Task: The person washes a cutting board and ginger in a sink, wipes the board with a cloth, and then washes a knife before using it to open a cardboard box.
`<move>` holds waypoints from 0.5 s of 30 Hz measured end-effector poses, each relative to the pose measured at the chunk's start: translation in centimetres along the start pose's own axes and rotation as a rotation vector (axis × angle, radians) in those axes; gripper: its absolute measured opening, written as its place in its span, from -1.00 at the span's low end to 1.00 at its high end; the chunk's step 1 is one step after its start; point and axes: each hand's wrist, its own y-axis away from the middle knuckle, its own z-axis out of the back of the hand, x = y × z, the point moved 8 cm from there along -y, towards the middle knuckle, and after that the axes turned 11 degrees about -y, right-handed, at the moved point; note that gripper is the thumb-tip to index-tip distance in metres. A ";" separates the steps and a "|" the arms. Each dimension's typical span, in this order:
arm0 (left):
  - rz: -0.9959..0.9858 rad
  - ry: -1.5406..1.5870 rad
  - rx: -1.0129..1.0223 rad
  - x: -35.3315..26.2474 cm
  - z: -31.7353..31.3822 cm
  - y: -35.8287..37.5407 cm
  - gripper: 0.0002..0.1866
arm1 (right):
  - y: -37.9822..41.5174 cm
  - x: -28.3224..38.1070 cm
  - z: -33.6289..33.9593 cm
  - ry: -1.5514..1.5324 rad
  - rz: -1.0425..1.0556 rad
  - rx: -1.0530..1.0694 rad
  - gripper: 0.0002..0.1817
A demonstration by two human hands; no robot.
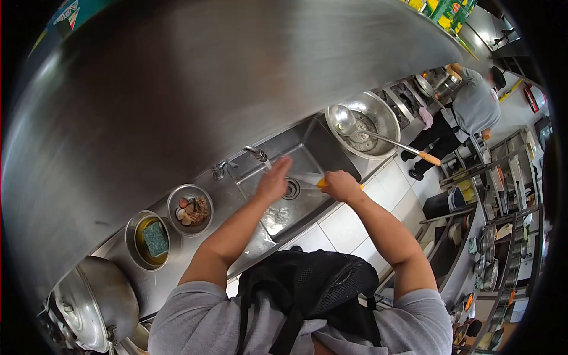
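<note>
My right hand (343, 186) is closed round the yellow handle of a knife (306, 177), whose pale blade points left over the sink (316, 157). Beside the blade, just under the faucet (255, 152), my left hand (274, 182) is held flat with its fingers stretched out and somewhat blurred. Below both hands lies the round drain (291, 189), and wet shine covers the sink floor near it.
Left of the sink stand a bowl of food scraps (189, 209) and a bowl with a green scouring pad (155, 239). A large lidded pot (97, 302) is at lower left. Rightward, a ladle (390, 141) rests across a wide metal bowl (387, 121). Another person (473, 103) stands by the stove.
</note>
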 end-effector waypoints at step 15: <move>0.048 -0.279 0.218 -0.3 1.0 1.5 -0.26 | -1.3 4.3 -0.2 -0.016 0.101 -0.042 -0.63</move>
